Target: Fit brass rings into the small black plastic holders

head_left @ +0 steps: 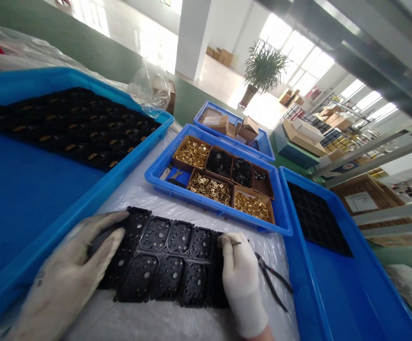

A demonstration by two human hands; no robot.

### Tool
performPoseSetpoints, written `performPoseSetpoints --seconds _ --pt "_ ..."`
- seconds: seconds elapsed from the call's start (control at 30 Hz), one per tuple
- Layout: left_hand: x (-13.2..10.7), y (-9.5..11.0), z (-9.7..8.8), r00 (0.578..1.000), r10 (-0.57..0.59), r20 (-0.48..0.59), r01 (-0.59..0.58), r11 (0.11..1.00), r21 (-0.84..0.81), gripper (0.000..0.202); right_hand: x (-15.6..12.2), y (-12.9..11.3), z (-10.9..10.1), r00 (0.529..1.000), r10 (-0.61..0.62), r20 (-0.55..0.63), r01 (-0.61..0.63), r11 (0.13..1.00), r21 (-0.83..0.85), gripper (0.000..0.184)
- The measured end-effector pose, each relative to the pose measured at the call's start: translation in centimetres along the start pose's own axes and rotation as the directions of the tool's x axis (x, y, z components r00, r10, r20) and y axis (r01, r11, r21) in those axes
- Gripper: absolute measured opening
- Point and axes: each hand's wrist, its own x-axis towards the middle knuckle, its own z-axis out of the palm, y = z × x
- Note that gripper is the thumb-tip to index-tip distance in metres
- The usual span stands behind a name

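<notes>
Several black square plastic housings [169,279] lie in two rows, side by side on the plastic-covered table, their studded cavities facing up. My left hand [72,270], in a white glove, curls around the left end of the rows, thumb and fingers on a black plastic housing [99,244]. At the right end is my gloved right hand [241,279], its thumb and forefinger pinched together. A small dark tip pokes out of that pinch; the thing itself is mostly hidden. Black-handled pliers [273,279] lie just right of my right hand.
Beyond the housings, a blue tray [220,208] holds boxes of brass pieces [211,188], black parts [220,162] and a wrench [176,174]. Large blue bins stand left [138,161] and right [298,237], both containing black parts. Another blue tray [268,149] with cartons sits behind.
</notes>
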Motion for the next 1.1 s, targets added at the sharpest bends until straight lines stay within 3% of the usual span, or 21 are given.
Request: performPoseSetpoints --seconds 0.17,0.4,0.57,0.7,0.87,1.1 --pt "0.0 0.8 -0.3 0.992 -0.078 0.095 0.087 0.992 -0.087 0.033 -0.4 -0.1 0.0 0.999 0.009 0.032 -0.01 1.0 0.026 0.027" --pt "-0.1 0.8 -0.6 0.99 -0.078 0.115 0.086 0.994 -0.068 0.035 -0.9 -0.3 -0.1 0.998 -0.018 0.057 0.017 1.0 0.015 0.028" --pt "0.1 1.0 -0.6 0.986 -0.088 0.142 0.099 0.993 -0.067 0.039 -1.4 -0.3 0.0 1.0 0.007 0.005 -0.007 0.998 0.055 0.025" --pt "0.1 1.0 -0.6 0.988 -0.075 0.131 0.084 0.994 -0.066 0.036 -1.7 0.0 0.0 0.998 0.026 0.065 -0.027 0.999 0.018 0.029" --pt "-0.1 0.6 -0.4 0.99 -0.075 0.123 0.083 0.994 -0.066 0.035 -0.6 -1.9 -0.8 0.999 0.037 0.024 -0.04 0.988 0.147 0.024" --pt "0.1 1.5 -0.8 0.987 -0.077 0.143 0.095 0.988 -0.121 0.039 1.4 -2.6 2.2 0.998 -0.058 0.036 0.057 0.998 0.034 0.029"
